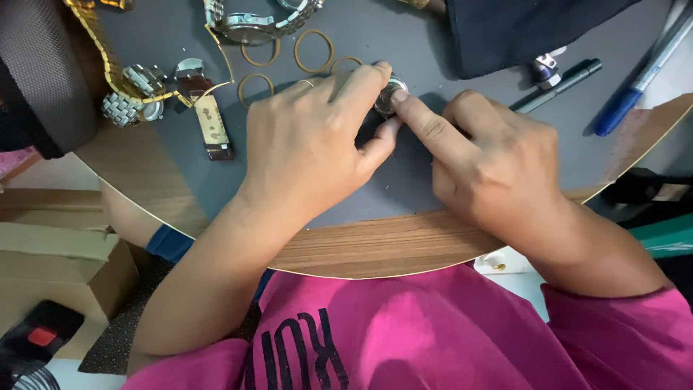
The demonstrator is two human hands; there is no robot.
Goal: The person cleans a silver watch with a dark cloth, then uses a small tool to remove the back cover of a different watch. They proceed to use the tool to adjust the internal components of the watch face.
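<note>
A small round silver watch case (390,96) lies on the dark grey mat (404,188). My left hand (310,141) pinches it between forefinger and thumb. My right hand (484,159) has its forefinger tip pressed on top of the case, the other fingers curled under. Most of the case is hidden by the fingers.
Several thin tan rings (313,50) lie beyond my left hand. A silver metal-band watch (253,22) sits at the top, another watch (133,94) and a brown strap piece (211,126) at left. Dark cloth (520,29), black pen (559,83), blue pen (642,72) at right. Cardboard box (58,267) lower left.
</note>
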